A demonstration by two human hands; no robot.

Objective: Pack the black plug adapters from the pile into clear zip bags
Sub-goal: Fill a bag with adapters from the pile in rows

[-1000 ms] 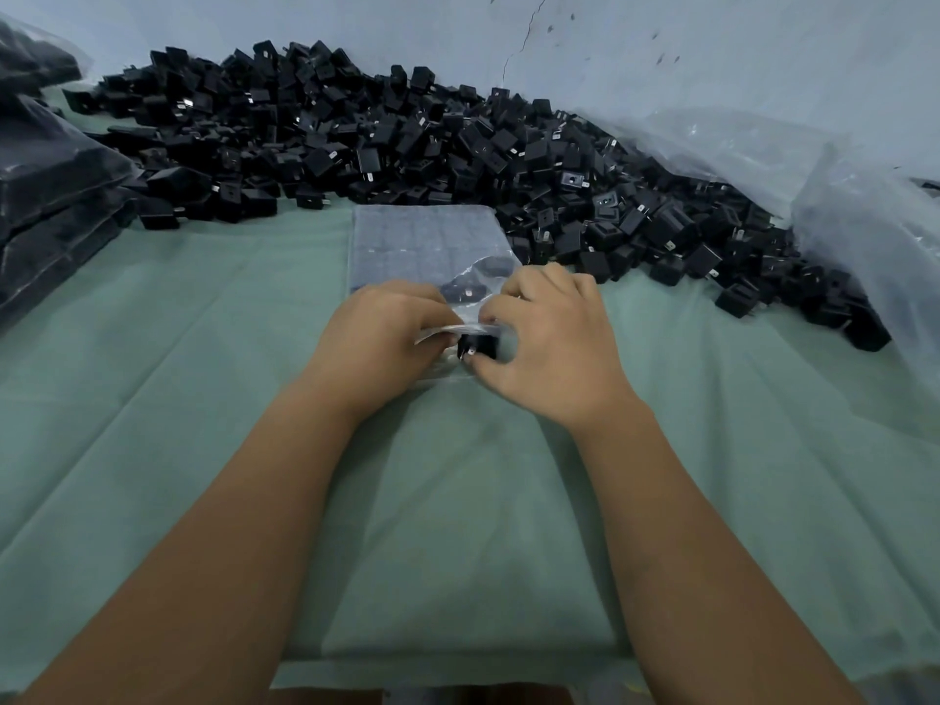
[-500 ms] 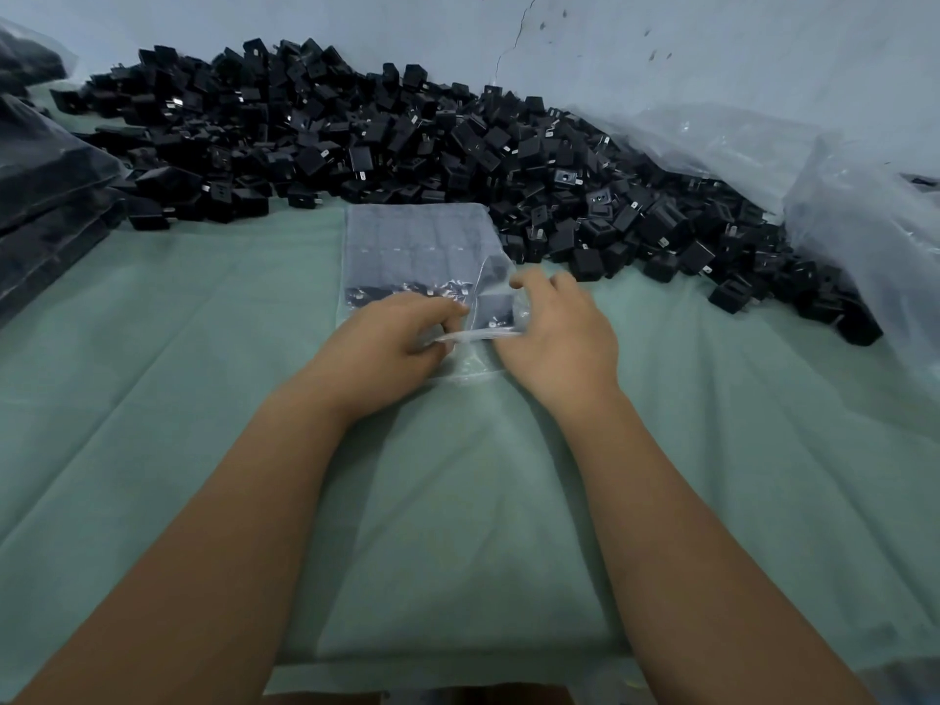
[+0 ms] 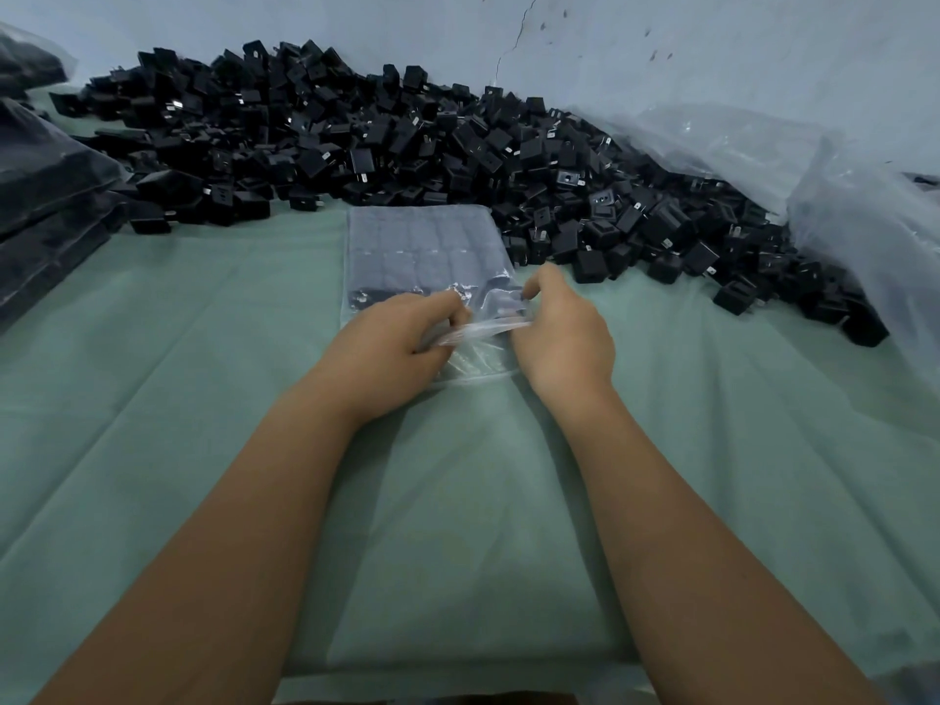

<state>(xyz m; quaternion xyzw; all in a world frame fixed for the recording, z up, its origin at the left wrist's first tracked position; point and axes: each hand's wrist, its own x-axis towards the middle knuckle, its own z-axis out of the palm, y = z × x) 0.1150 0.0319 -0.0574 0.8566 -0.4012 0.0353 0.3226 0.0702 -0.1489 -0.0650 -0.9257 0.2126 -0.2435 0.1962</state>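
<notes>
Both hands work at the near, open end of a clear bag (image 3: 424, 246) that lies flat on the green cloth (image 3: 203, 399). The left hand (image 3: 386, 343) has its fingers curled, pinching the bag's mouth at its left side between thumb and fingertips. The right hand (image 3: 562, 333) pinches the same mouth at its right side, thumb and forefinger closed on the plastic, the other fingers folded under where they cannot be seen clearly. Between the two sets of fingertips the upper lip of the bag is lifted off the cloth and stretched into a pale, creased band. Beyond the fingers, the bag holds rows of adapters (image 3: 407, 251), lying flat and seen dimly through the hazy plastic; a few darker ones sit just past the left fingertips, near the mouth. How many are inside cannot be told. Farther beyond the fingers, and spreading off to both sides, the pile (image 3: 407, 145) of loose black adapters runs along the foot of the pale wall (image 3: 661, 43), its near edge just beside the bag's far right corner. Well to the right of the right fingers a heap of crumpled clear plastic sheet (image 3: 839, 206) rests against the pile. Well to the left of the left fingers dark filled bags (image 3: 46, 195) are stacked at the cloth's edge.
</notes>
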